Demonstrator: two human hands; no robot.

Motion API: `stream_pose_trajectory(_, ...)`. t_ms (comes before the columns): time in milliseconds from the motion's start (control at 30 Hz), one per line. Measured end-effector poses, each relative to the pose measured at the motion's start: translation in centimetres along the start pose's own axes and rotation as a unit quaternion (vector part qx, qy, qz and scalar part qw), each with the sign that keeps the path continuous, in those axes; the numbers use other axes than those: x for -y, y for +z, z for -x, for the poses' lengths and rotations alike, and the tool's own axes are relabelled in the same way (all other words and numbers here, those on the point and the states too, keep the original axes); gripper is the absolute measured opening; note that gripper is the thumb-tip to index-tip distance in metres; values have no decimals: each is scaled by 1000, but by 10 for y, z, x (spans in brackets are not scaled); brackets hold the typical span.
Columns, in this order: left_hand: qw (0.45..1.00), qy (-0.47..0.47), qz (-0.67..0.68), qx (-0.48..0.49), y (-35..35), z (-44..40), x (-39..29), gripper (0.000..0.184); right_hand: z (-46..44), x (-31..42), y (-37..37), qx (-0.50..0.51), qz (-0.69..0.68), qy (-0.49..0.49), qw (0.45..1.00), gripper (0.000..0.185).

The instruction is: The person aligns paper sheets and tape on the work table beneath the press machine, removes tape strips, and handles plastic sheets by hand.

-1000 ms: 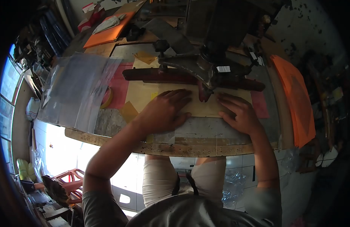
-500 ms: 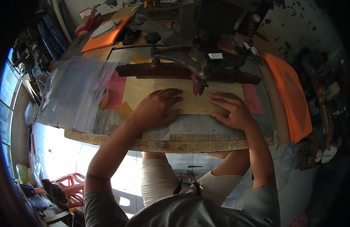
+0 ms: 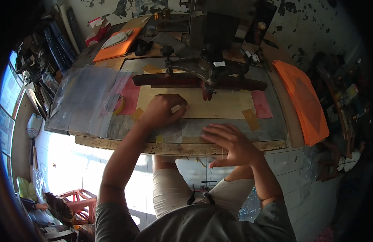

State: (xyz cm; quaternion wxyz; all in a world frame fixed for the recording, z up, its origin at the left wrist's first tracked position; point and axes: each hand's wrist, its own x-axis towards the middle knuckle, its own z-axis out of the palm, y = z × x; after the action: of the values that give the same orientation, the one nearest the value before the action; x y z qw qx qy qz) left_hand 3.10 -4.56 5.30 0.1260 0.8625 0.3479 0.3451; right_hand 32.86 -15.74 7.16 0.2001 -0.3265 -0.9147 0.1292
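A pale yellow sheet (image 3: 222, 107) lies flat on the grey metal bed (image 3: 126, 131), beneath the dark red bar (image 3: 166, 80) of a cast-iron machine head. My left hand (image 3: 162, 111) rests over the sheet's left front part. Its fingers are curled and the tips come close to the thumb; whether anything is between them is hidden. Above the bed's front edge is my right hand (image 3: 232, 143), fingers spread and holding nothing. Amber tape (image 3: 251, 119) sits at the sheet's right front corner, and pink sheets (image 3: 262, 104) show beyond its ends.
Clear plastic sheets (image 3: 79, 99) cover the left side, beside a yellow tape roll (image 3: 119, 105). Orange sheets (image 3: 301, 101) are stacked at the right edge. At the back left, a glove (image 3: 116, 39) lies on more orange sheets. A red stool (image 3: 79, 205) stands low left.
My right hand has left the yellow sheet and come back toward me, uncovering the amber tape. The left hand stays over the sheet, its fingers more curled. The view has shifted slightly.
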Motion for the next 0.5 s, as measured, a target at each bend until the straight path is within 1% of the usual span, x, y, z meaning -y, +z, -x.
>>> stream_pose_trajectory(33, 1000, -4, 8, -18, -2, 0, 2, 17, 4, 18, 10, 8, 8, -12, 1000, 77)
stream_pose_trajectory(133, 993, -16, -50, -102, -10, 3, 8, 14, 14, 43, 41, 13, 105, 20, 994, 71)
stream_pose_trajectory(167, 991, -23, -54, -119, -12, 4, 11, 13, 15, 45, 43, -34, 70, 23, 997, 56)
stream_pose_trajectory(267, 983, -46, -68, -167, -20, 4, 17, 13, 23, 35, 46, -96, 85, 38, 991, 45)
stream_pose_trajectory(300, 979, -55, -73, -182, -21, 4, 16, 14, 17, 39, 41, -139, 82, 39, 986, 39)
stream_pose_trajectory(400, 970, -79, -86, -215, -23, 2, 17, 15, 8, 40, 27, -197, 95, 38, 975, 38)
stream_pose_trajectory(433, 967, -88, -91, -222, -23, 3, 18, 16, 2, 44, 19, -225, 102, 26, 969, 40)
stream_pose_trajectory(500, 960, -97, -92, -245, -25, 3, 19, 16, -3, 47, 9, -245, 110, 31, 963, 42)
